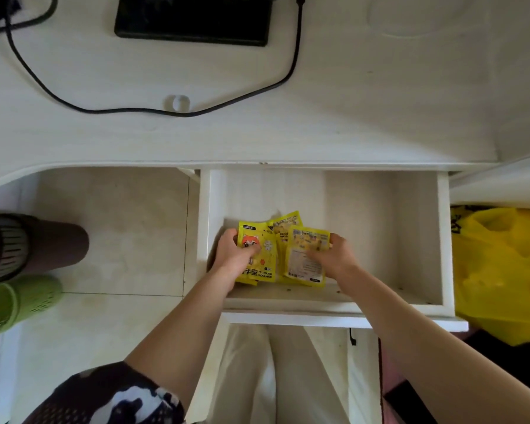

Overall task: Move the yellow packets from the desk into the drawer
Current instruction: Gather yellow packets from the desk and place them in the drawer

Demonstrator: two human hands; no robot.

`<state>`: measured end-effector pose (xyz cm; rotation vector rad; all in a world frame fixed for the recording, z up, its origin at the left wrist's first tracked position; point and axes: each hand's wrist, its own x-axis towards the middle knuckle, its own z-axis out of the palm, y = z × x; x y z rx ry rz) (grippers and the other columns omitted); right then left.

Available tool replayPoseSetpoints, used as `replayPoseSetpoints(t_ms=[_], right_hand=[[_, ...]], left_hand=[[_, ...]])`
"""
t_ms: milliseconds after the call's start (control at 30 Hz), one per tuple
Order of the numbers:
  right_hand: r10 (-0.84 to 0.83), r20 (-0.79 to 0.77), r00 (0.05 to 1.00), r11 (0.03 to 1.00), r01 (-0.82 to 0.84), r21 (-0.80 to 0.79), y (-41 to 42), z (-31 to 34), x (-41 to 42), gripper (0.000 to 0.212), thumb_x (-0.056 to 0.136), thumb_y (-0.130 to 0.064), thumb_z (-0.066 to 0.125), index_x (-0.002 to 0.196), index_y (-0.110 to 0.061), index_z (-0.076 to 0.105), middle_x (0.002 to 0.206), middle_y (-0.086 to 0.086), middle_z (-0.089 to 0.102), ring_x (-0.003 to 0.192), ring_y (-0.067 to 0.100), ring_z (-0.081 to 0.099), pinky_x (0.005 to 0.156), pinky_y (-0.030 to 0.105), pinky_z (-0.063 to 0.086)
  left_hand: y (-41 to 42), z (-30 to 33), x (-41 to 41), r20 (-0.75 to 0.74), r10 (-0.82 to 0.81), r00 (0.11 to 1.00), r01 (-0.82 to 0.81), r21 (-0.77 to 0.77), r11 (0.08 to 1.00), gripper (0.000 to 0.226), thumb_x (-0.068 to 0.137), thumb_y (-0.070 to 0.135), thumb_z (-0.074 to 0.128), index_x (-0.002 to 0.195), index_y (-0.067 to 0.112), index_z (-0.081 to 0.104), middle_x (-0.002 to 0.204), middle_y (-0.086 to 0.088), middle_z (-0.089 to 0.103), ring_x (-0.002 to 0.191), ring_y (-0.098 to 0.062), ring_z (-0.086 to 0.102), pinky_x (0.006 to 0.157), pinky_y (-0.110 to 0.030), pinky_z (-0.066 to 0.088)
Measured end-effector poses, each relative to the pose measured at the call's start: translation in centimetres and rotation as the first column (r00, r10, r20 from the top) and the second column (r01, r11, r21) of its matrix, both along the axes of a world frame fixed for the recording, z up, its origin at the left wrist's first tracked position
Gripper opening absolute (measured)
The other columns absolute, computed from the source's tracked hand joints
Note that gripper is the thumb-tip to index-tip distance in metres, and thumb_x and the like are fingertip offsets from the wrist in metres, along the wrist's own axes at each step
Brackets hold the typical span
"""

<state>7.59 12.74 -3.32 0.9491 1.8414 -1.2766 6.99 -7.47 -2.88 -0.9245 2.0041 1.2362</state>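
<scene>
Both forearms reached down into the open drawer [441,240]. Left hand [234,255] gripped the front-facing yellow packet [259,261], fingers curled over its left edge. Right hand [338,255] pinched a second packet [303,264] (printed back upward) at its right edge. Further packets [286,223] lay between and behind them on the drawer floor, below the white desk [349,123].

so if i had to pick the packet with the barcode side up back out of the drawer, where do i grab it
Pinch the barcode-side packet by its far right corner, coming from above on the right, as the right hand does now. It lies flat on the drawer floor, its left edge against the other packets, so the right side is freest.
</scene>
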Motion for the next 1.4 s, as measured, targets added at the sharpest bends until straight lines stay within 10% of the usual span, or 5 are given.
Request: replayPoseSetpoints(t_ms=[433, 633, 767, 1000, 1400], right_hand=[[0.243, 0.046, 0.969, 0.965, -0.246, 0.093, 1.0, 1.3, -0.1, 0.019, 0.089, -0.016, 0.062, 0.108, -0.017, 0.06, 0.103, 0.005, 0.067, 0.098, 0.026, 0.065, 0.086, 0.046, 0.057], [0.374, 0.053, 0.926, 0.904, -0.377, 0.201, 1.4, 4.0, 0.4, 0.038, 0.088, -0.019, 0.059, 0.125, -0.01, 0.058, 0.113, 0.009, 0.065, 0.096, 0.024, 0.06, 0.079, 0.034, 0.053], [0.582, 0.016, 0.813, 0.774, -0.56, 0.295, 0.6, 7.4, 1.1, 0.035, 0.092, -0.017, 0.048, 0.125, -0.017, 0.057, 0.114, 0.007, 0.065, 0.082, 0.019, 0.056, 0.052, 0.02, 0.038], [0.789, -0.139, 0.599, 0.595, -0.689, 0.413, -1.7, 13.2, 2.7, 0.032, 0.092, -0.022, 0.05, 0.123, -0.016, 0.055, 0.123, 0.003, 0.063, 0.11, 0.025, 0.058, 0.091, 0.034, 0.049], [0.964, -0.17, 0.206, 0.267, -0.744, 0.613, -14.2, 18.4, 5.2, 0.036, 0.096, -0.025, 0.043, 0.132, -0.02, 0.044, 0.126, 0.003, 0.055, 0.115, 0.026, 0.055, 0.085, 0.035, 0.049]], left_hand=[[-0.6, -0.3, 1.1, -0.038, -0.195, 0.98, 0.188, -0.13, 0.973, 0.035, 0.086, 0.015, 0.069, 0.118, 0.019, 0.056, 0.114, 0.0, 0.066, 0.106, -0.02, 0.062, 0.092, -0.038, 0.052], [-0.8, 1.9, 2.1, -0.041, -0.341, 0.939, 0.324, -0.223, 0.919, 0.035, 0.087, 0.017, 0.065, 0.121, 0.017, 0.055, 0.131, -0.004, 0.053, 0.105, -0.019, 0.059, 0.08, -0.025, 0.044], [-0.5, 5.4, 3.6, -0.082, -0.465, 0.881, 0.427, -0.284, 0.859, 0.051, 0.089, 0.011, 0.062, 0.137, 0.015, 0.043, 0.13, -0.008, 0.056, 0.121, -0.022, 0.053, 0.103, -0.035, 0.044], [-2.0, 11.4, 6.9, -0.08, -0.576, 0.814, 0.475, -0.479, 0.738, 0.043, 0.093, 0.017, 0.049, 0.135, 0.02, 0.042, 0.107, -0.003, 0.067, 0.095, -0.025, 0.063, 0.068, -0.035, 0.049], [-10.8, 17.0, 13.5, -0.299, -0.334, 0.894, 0.138, -0.524, 0.84, 0.028, 0.096, 0.028, 0.043, 0.121, 0.022, 0.055, 0.098, 0.002, 0.064, 0.09, -0.015, 0.057, 0.077, -0.032, 0.05]])
